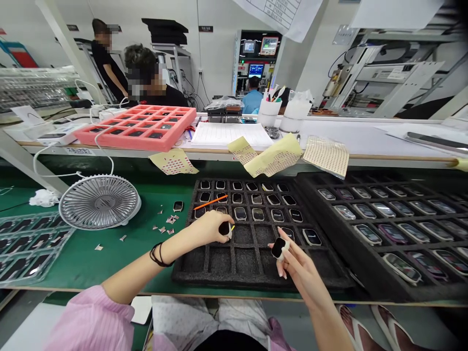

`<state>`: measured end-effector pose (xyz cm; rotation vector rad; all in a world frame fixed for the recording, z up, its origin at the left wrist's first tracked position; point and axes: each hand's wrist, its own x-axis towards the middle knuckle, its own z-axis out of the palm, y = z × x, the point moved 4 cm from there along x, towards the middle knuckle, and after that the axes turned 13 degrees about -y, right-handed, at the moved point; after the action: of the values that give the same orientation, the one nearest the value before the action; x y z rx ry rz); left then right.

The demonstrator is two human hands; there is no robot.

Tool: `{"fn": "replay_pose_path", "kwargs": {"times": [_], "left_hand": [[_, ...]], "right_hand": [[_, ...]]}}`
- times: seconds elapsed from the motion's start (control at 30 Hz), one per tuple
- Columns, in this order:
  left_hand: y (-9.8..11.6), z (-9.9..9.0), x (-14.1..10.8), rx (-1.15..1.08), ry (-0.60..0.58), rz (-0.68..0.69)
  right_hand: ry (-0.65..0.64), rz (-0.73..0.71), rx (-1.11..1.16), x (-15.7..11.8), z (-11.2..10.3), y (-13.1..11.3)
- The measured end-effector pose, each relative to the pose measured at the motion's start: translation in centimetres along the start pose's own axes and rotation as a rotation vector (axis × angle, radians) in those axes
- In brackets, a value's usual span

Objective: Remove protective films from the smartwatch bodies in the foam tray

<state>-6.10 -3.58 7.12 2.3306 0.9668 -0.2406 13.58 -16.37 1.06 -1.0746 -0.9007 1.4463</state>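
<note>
My left hand [209,229] is closed on a watch case [224,228] with a dark screen and a small yellow tab at its edge. It is above the left part of a black foam tray [221,262]. My right hand [300,263] grips another watch case [279,247], light-rimmed with a black screen, over the right part of that tray. Several more watch cases [240,213] sit in the tray's back rows. An orange stick [211,202] lies slantwise across the tray's left side. One more watch case [178,206] rests on the green mat.
A grey fan [100,201] stands left, with paper scraps [171,219] nearby and a clear plastic tray [34,248] beyond. A second foam tray [360,253] of watch cases lies right. The shelf ahead carries a pink foam tray [170,141] and yellow sticker sheets [268,158]. Several people are beyond.
</note>
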Motion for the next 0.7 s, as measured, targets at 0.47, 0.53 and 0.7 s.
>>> {"fn": "replay_pose_path", "kwargs": {"times": [0.47, 0.53, 0.7], "left_hand": [[0.1, 0.3, -0.8, 0.212, 0.131, -0.094], [0.4, 1.0, -0.6, 0.27, 0.084, -0.107], [0.3, 2.5, 0.7, 0.295, -0.038, -0.07]], "right_hand": [[-0.088, -0.008, -0.094, 1.2, -1.0, 0.9], [-0.095, -0.006, -0.122, 1.2, -0.9, 0.9], [-0.101, -0.003, -0.191, 1.2, -1.0, 0.9]]}}
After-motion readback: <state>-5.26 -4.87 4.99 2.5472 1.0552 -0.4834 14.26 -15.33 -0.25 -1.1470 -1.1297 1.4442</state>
